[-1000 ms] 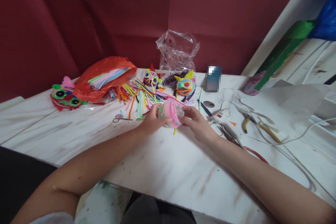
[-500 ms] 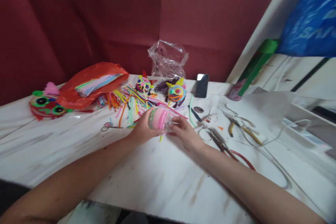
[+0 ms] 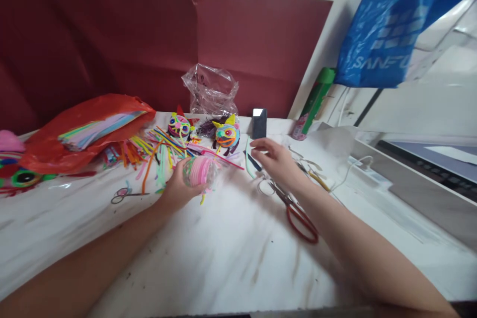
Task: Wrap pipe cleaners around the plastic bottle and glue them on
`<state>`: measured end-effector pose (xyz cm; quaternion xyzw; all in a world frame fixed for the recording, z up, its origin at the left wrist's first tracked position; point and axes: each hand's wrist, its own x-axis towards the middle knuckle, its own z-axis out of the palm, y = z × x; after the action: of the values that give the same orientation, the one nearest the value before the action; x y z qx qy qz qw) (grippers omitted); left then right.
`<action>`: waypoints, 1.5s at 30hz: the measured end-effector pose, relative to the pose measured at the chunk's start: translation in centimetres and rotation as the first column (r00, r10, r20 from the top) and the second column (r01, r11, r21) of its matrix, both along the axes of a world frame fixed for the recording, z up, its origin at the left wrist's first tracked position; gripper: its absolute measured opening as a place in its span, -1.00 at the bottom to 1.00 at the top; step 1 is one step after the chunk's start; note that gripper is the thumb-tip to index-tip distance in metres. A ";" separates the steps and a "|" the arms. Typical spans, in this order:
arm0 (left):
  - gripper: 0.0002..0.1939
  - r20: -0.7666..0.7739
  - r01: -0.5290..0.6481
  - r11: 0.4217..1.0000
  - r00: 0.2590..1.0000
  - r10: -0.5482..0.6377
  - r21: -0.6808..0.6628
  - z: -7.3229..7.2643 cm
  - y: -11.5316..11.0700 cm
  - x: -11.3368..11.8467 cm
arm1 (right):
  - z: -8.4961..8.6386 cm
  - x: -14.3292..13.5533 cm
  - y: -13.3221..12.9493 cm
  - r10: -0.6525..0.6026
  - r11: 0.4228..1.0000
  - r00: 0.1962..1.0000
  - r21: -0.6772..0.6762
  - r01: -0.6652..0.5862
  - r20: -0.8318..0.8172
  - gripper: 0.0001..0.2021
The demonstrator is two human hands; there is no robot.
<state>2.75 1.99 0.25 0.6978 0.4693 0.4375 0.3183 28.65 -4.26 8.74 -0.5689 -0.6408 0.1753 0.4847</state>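
Observation:
A clear rounded piece wrapped with pink and green strands [image 3: 199,171] is held in my left hand [image 3: 178,186], above the white table. My right hand [image 3: 274,156] hovers to the right of it, with fingers apart and nothing visible between them. Below that hand lie scissors with red handles [image 3: 300,223] and a loop of pale wire or tape [image 3: 266,187]. A dark strip [image 3: 254,161] and a pale green stem [image 3: 248,156] rest just left of the right hand's fingertips.
Behind are two decorated heads [image 3: 227,134] [image 3: 180,126], a phone [image 3: 260,123] and a crumpled clear bag [image 3: 212,90]. Colourful stems [image 3: 164,146], a red bag [image 3: 89,109] and small scissors [image 3: 128,195] lie left. Pliers [image 3: 316,180] and a green can [image 3: 316,97] are right.
My right hand has let go of the pink-wrapped piece and moved right, its fingers opening. My left hand keeps hold of the piece. The camera view has turned right.

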 end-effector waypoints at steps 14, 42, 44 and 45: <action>-0.10 -0.072 0.060 0.985 0.996 -0.049 0.159 0.3 -1.9 0.8 | -7.1 7.2 -0.9 -0.111 0.833 0.558 -0.230 0.504 0.822 -0.69; -0.12 0.240 0.228 0.971 0.949 -0.204 -0.075 0.7 -2.5 1.0 | -5.5 0.0 -8.5 0.322 0.937 0.943 -0.172 -0.304 0.082 -0.75; -0.11 0.216 0.230 0.972 0.953 -0.213 -0.055 0.7 -2.5 1.0 | -5.6 0.1 -8.4 0.318 0.940 0.944 -0.156 -0.302 0.088 -0.79; -0.10 0.212 0.230 0.972 0.953 -0.215 -0.048 0.6 -2.5 1.0 | -5.7 0.2 -8.4 0.297 0.947 0.950 -0.152 -0.282 0.091 -0.79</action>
<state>3.74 -0.53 0.81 0.6852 0.3680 0.4515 0.4374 28.89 -12.65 3.05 -0.5094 -0.7302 0.2560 0.3766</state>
